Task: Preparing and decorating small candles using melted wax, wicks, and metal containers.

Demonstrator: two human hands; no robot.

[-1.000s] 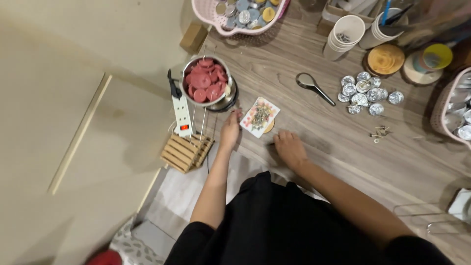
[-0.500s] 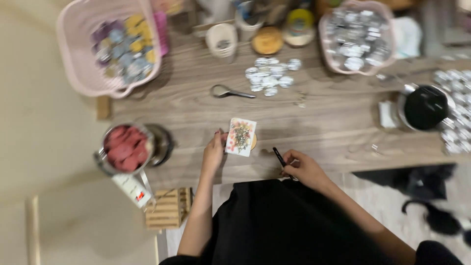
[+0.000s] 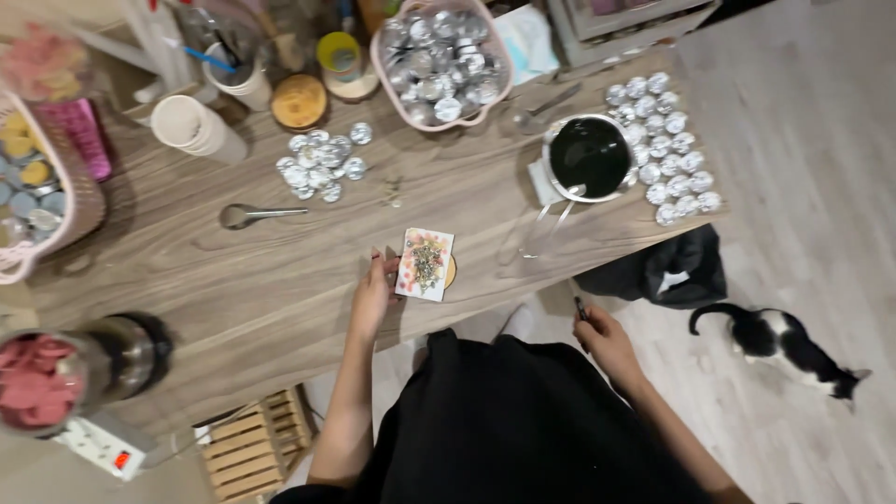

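small floral card point(image 3: 425, 264) flat on wooden table point(image 3: 261, 280), near edge

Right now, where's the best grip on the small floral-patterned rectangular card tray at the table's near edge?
Take the small floral-patterned card tray by its two long edges, coming from above. It lies flat on the wooden table with a heap of small metal bits in its middle, so keep it level. The left hand already touches its left edge; the right long edge looks free, above a round wooden disc.
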